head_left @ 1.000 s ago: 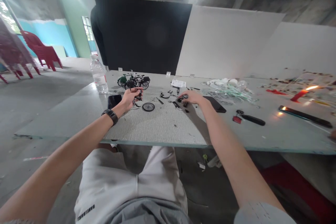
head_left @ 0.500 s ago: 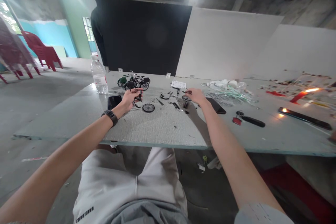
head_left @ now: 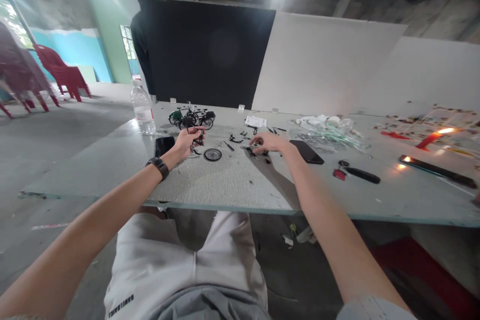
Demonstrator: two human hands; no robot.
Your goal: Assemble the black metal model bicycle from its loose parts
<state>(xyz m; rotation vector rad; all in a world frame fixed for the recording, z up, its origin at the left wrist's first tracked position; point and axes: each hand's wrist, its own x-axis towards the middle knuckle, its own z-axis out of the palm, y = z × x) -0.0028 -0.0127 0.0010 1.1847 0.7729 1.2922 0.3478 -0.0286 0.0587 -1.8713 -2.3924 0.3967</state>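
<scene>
My left hand (head_left: 187, 141) is closed on a black miniature bicycle frame (head_left: 198, 138), partly covered by the fingers. A loose spoked wheel (head_left: 212, 154) lies flat on the table to its right. My right hand (head_left: 268, 142) hovers low over small dark parts, fingers curved and apart, with the fingertips close to a small black flat part (head_left: 250, 152). Whether they touch it I cannot tell. A curved black part (head_left: 235, 138) and a thin dark strip (head_left: 228, 146) lie between the hands. Small model bicycles (head_left: 192, 116) stand behind my left hand.
A water bottle (head_left: 142, 110) and a phone (head_left: 165, 146) are at the left. Right of my right hand lie a black phone (head_left: 307, 152), plastic wrapping (head_left: 330, 130), a black-handled tool (head_left: 362, 174) and a long dark device (head_left: 437, 171). A person (head_left: 140, 35) stands behind the black panel (head_left: 210, 55).
My right hand has moved left and toward me, from beside the paper slip to the small flat part; the thin dark piece no longer shows in its fingers. My left hand stays put.
</scene>
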